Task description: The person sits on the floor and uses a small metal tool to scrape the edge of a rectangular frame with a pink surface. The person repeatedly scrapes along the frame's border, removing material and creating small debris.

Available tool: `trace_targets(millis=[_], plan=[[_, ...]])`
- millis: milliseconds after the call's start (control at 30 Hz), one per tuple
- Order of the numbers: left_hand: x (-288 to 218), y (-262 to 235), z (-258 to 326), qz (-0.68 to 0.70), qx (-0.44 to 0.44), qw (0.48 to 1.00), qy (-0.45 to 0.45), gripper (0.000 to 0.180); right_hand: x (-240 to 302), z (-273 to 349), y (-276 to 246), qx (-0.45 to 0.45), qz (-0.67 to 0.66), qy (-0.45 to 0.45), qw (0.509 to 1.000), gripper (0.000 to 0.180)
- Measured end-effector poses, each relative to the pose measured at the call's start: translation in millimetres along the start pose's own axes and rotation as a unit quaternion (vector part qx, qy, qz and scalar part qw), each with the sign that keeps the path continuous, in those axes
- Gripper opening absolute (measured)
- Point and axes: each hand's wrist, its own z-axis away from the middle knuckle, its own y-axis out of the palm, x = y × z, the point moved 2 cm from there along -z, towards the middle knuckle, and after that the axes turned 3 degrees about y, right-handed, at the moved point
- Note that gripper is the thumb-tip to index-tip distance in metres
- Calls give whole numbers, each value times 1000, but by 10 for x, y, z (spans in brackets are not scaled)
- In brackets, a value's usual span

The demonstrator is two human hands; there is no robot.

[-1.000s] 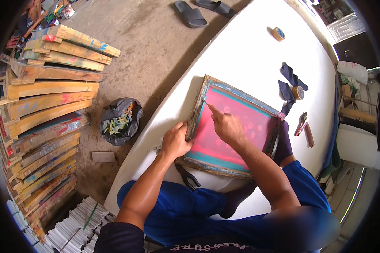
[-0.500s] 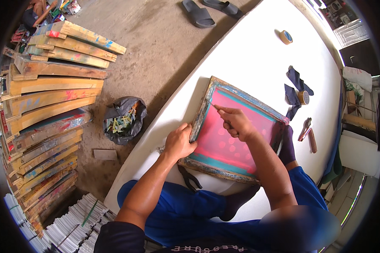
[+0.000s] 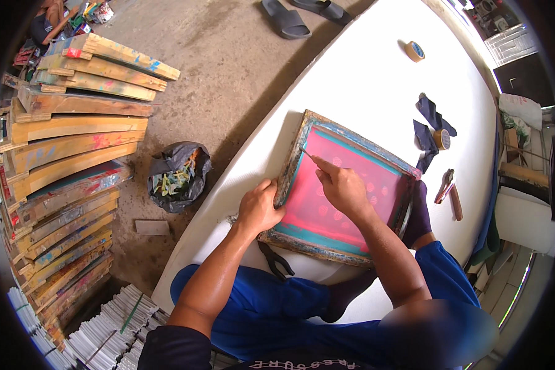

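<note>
A: Using the pink framed screen (image 3: 324, 206) as the landmark here, it's flat on the white worktop (image 3: 345, 74). What's left of it?

B: Way out left of the screen there's a big pile of paint-smudged wooden frames (image 3: 86, 126). Then a black bag (image 3: 188, 200) of colorful scraps (image 3: 176, 180) on the floor (image 3: 209, 74), between that pile and the screen.

A: And the left hand?

B: Left hand (image 3: 260, 206) is clamped on the screen's left rail (image 3: 295, 157), so that grip is narrow and holding the frame. Some black pliers (image 3: 276, 261) just below the screen's lower left corner too.

A: Right hand?

B: Right hand (image 3: 344, 187) is over the screen, pinching a thin tool (image 3: 308, 153). Tip's by the inner edge of that rail, near the top. Can't tell if it's touching.

A: Anything further right?

B: Dark-socked foot (image 3: 417, 213) right by the screen's right side, then dark cloth pieces (image 3: 427, 137) up and right of the screen with a tape roll (image 3: 442, 139) against them. Last, a brown stick (image 3: 456, 203), right of the screen.
</note>
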Motion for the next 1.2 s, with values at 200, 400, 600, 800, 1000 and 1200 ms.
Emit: trace_targets(millis=[200, 400, 600, 800, 1000, 1200], plan=[[1, -19, 10, -11, 4, 1000, -1, 59, 152, -2, -56, 27, 64, 22, 997, 41], [-9, -16, 26, -25, 29, 999, -15, 64, 377, -5, -9, 31, 232, -3, 972, 42], [-28, -19, 1, -27, 25, 999, -4, 63, 77, -151, 13, 79, -47, 37, 995, 45], [-33, -52, -16, -10, 21, 1000, 0, 56, 16, -129, 39, 82, -112, 74, 988, 41], [1, -31, 2, -3, 25, 1000, -12, 55, -254, -112, 265, 21, -117, -15, 993, 48], [47, 13, 35, -5, 9, 1000, -10, 56, -115, -225, -86, 234, -389, 267, 850, 48]])
